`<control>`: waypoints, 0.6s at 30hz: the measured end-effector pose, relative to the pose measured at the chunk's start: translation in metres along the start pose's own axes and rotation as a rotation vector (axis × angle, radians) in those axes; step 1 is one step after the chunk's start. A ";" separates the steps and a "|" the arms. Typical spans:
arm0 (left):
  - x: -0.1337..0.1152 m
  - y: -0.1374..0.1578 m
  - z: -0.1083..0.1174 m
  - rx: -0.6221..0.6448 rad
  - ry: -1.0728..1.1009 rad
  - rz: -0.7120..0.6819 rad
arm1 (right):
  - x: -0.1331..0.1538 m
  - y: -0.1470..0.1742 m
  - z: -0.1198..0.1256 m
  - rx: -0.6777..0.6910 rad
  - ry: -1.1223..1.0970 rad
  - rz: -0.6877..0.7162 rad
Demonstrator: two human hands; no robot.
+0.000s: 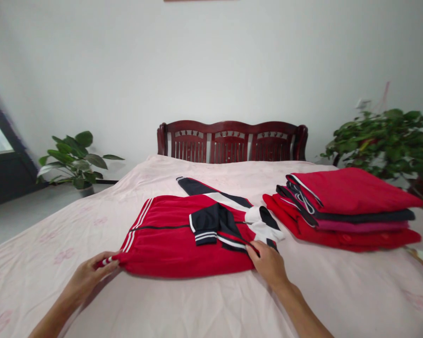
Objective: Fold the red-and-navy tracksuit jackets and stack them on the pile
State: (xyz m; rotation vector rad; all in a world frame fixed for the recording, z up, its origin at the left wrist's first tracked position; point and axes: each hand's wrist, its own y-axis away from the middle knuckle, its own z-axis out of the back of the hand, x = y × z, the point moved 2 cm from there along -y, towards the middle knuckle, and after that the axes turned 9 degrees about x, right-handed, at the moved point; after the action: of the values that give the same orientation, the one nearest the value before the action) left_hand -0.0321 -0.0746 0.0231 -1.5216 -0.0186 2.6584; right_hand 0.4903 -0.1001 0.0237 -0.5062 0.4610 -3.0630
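Note:
A red, navy and white zip jacket (183, 256) lies front up on the bed, its collar (255, 215) toward the right and its striped hem toward the left. My left hand (91, 274) pinches the near corner of that hem, fingers closed on the cloth. At the shoulder end, my right hand (267, 263) grips the jacket near its near-side edge, thumb on top. The near navy sleeve (211, 223) is folded across the front, its striped cuff pointing left. On the far side the other sleeve (193, 186) stretches out away from me.
A stack of folded clothes (352, 192), mostly red and navy, sits to the right on the pale floral bedsheet (155, 305). Behind the bed stands a dark red wooden headboard (229, 143). Leafy plants flank it, one potted plant (75, 157) left and another plant (384, 141) right.

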 end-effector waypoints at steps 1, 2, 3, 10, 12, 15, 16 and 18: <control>-0.005 -0.007 0.001 -0.005 0.022 0.001 | -0.002 -0.002 0.001 -0.015 -0.051 -0.053; -0.009 -0.014 0.002 -0.022 0.031 -0.002 | -0.004 -0.003 0.003 -0.034 -0.101 -0.108; -0.013 -0.023 0.003 -0.043 0.027 -0.004 | -0.008 -0.005 0.004 -0.053 -0.146 -0.161; -0.010 -0.059 -0.008 -0.153 -0.225 0.020 | -0.029 -0.010 0.000 0.135 -0.095 -0.355; -0.004 -0.054 -0.017 -0.173 -0.304 0.023 | -0.030 -0.008 -0.001 0.181 -0.048 -0.381; 0.004 -0.043 -0.026 -0.211 -0.368 0.082 | -0.017 -0.015 0.007 0.082 -0.017 -0.243; 0.006 -0.041 -0.027 -0.221 -0.365 0.090 | -0.009 -0.021 0.011 0.037 -0.003 -0.161; 0.008 -0.040 -0.028 -0.231 -0.324 0.069 | 0.011 -0.038 0.017 -0.011 0.032 0.008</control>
State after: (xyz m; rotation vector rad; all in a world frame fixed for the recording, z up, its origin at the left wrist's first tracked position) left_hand -0.0100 -0.0353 0.0040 -1.1402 -0.3079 3.0175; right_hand 0.4869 -0.0695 0.0532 -0.4553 0.4802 -3.0671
